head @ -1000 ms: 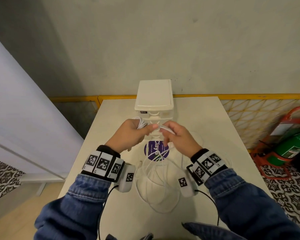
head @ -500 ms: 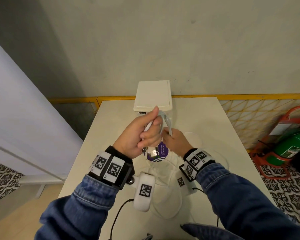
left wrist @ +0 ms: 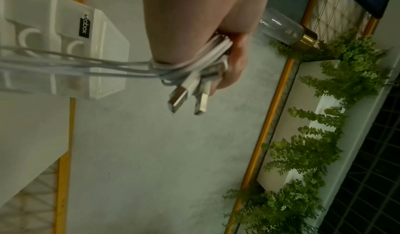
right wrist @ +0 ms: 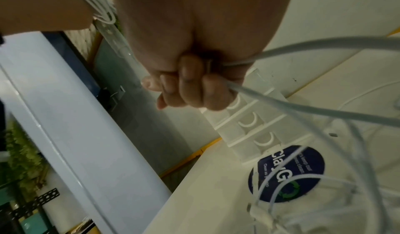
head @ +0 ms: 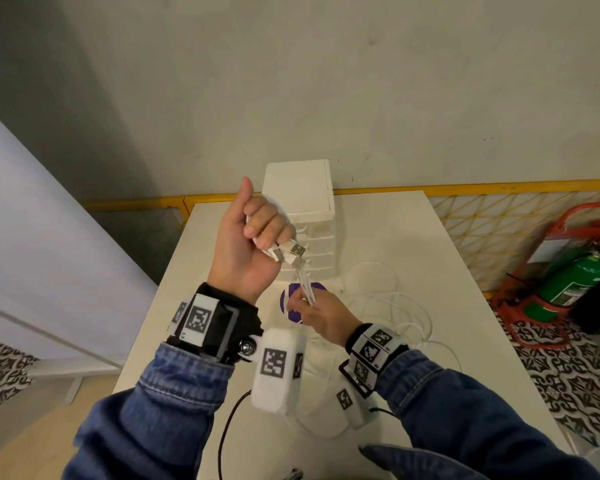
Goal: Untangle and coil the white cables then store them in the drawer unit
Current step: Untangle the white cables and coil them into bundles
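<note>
Head view: left hand (head: 253, 244) raised above the table (head: 430, 244), fingers curled round a bundle of white cables (head: 303, 282), thumb up, 2 USB plugs (head: 293, 254) poking out below the fist. Lower down, right hand (head: 321, 315) closed on the same strands, drawn taut between the 2 hands. Loose loops of cable spread over the table toward its right edge and near edge. Drawer unit (head: 300, 199) upright at the far edge, all drawers closed, purple round sticker (head: 288, 299) on the table just before it. Green fire extinguisher (head: 568, 282) on the floor at right.
</note>
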